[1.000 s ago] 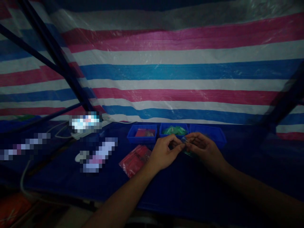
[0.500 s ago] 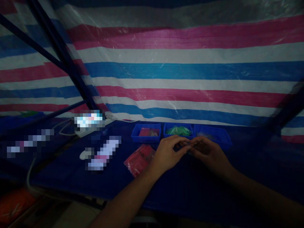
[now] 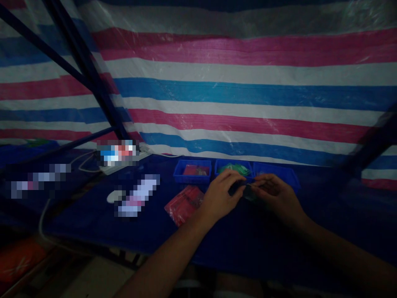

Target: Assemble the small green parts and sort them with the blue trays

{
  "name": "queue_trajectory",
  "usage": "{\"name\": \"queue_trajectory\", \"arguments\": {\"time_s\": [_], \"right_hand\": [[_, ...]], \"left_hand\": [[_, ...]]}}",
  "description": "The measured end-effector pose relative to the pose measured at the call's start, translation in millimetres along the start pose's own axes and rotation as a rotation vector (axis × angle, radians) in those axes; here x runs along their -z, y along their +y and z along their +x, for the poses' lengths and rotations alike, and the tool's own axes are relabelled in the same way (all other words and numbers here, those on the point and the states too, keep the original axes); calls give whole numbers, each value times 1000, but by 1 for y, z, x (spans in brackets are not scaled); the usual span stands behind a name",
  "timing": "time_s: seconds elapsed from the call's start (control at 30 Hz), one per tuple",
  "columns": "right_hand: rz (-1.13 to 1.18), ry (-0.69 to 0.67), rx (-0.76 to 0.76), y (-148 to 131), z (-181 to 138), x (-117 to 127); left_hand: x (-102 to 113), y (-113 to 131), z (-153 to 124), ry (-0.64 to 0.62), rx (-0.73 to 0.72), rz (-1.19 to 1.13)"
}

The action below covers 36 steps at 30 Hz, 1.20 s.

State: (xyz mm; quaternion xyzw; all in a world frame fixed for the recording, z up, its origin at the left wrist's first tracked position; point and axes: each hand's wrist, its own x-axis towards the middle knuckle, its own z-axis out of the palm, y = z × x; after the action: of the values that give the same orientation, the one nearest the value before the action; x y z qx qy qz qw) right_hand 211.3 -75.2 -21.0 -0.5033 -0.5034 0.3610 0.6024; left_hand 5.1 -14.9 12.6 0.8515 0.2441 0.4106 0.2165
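My left hand [image 3: 219, 197] and my right hand [image 3: 274, 195] meet over the dark blue table [image 3: 248, 244], fingers pinched together on a small dark item [image 3: 247, 191] with a hint of green; the dim light hides what it is. Just behind the hands stand three blue trays: one with red packets [image 3: 192, 170], one with green packets [image 3: 234, 168], and a third [image 3: 279, 173] partly hidden by my right hand. A red packet [image 3: 185, 203] lies on the table left of my left hand.
A striped pink, white and blue tarp [image 3: 235, 91] hangs behind the table. Dark poles [image 3: 83, 70] cross at the left. A white power strip and cables [image 3: 124, 159] lie at the back left, and a small white oval thing [image 3: 112, 196] sits nearby.
The hands have stayed together on the small item with slight finger shifts. The view has drifted a little to the left and down.
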Motion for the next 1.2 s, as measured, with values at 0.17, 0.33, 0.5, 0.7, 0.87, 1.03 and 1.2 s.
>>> {"name": "queue_trajectory", "arguments": {"time_s": [0.17, 0.33, 0.5, 0.7, 0.87, 1.03, 1.2], "right_hand": [[-32, 79, 98, 4, 1, 9], [-189, 28, 272, 5, -4, 12], [-382, -22, 409, -2, -6, 14], [-214, -38, 237, -9, -6, 10], [-82, -68, 90, -1, -4, 13], [-174, -13, 74, 0, -4, 16], [-236, 110, 213, -3, -3, 18]], "left_hand": [[-8, 3, -6, -40, -48, 180], [-16, 5, -8, -148, -139, 127], [-16, 7, -6, -77, -85, 30], [-15, 2, -3, 11, 4, -15], [-18, 5, -4, -65, -68, -68], [-21, 4, -5, -80, 40, -147], [-20, 3, -6, -99, 90, -108]]}}
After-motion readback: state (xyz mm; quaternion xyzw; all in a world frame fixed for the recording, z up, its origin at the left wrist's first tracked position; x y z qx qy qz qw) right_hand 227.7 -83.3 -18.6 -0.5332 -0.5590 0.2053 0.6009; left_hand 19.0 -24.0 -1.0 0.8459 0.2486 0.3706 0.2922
